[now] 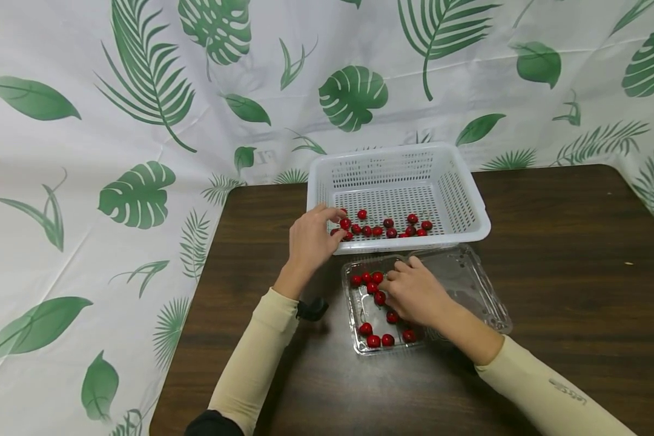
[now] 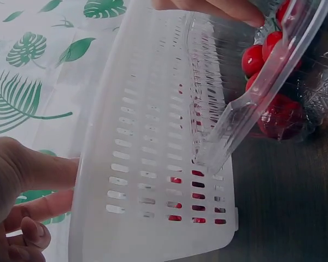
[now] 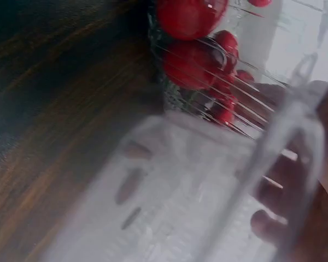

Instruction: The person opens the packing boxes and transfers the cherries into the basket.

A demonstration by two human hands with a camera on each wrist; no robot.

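Note:
My left hand reaches over the near-left rim of a white plastic basket. Its thumb and forefinger stand apart on either side of a red cherry inside. More cherries lie along the basket's near side. In front of it, a clear plastic clamshell box holds several cherries. Over the box's right half is my right hand, fingertips close to a cherry; I cannot tell whether they pinch one. In the left wrist view, the basket wall hides the left fingertips.
The clamshell's clear lid lies folded open to the right, its back edge close against the basket. All stands on a dark wooden table. A white curtain with green leaves hangs behind and to the left.

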